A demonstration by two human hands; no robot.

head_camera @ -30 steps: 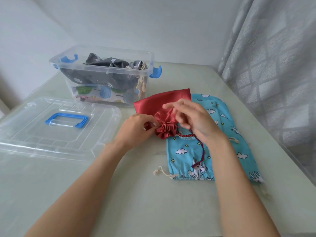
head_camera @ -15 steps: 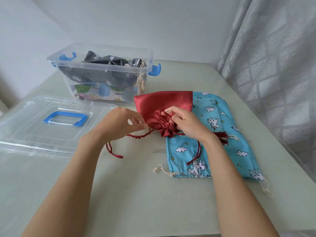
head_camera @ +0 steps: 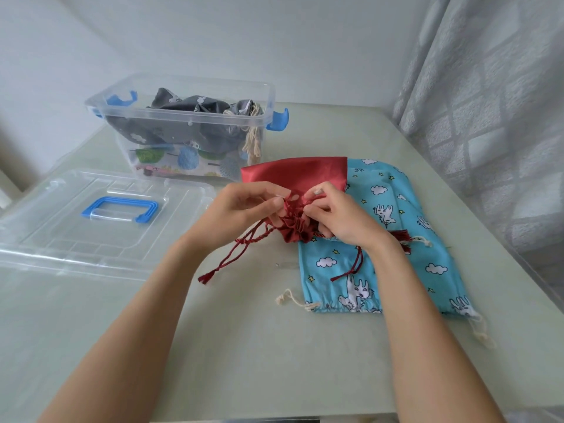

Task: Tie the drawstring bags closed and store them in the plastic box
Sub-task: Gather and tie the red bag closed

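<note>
a: state the position and orientation of the red satin drawstring bag [head_camera: 294,175].

b: it lay flat on the pale green table top [head_camera: 244,346], its right part overlapping the turquoise cotton drawstring bag printed with clouds and white animals [head_camera: 393,239]. its long axis ran away from the person. the gathered mouth pointed toward the person; the closed bottom edge pointed toward the clear plastic storage box with blue latches [head_camera: 183,123].

a: state of the hands?

b: the left hand [head_camera: 241,212] and the right hand [head_camera: 341,221] were close together at the gathered mouth. fingers of both were curled and pinching the twisted red drawstring cord [head_camera: 253,239] at the neck. one cord end trailed left to a tassel on the table; another end lay on the turquoise bag, under the right wrist.

a: orientation of the turquoise bag?

b: long axis ran likewise away from the person, slightly slanted. its gathered mouth, with cream cords at both corners, pointed toward the person.

a: box contents?

b: a grey patterned fabric bag [head_camera: 189,117] on top, a white bag with coloured print beneath, and a cream tassel hanging against the inside wall. the box stood beyond the red bag.

a: surroundings?

b: the clear plastic lid with a blue handle [head_camera: 119,209] lay flat to the left of the hands. plain white walls stood behind; a grey patterned curtain [head_camera: 488,102] hung at the right.
</note>
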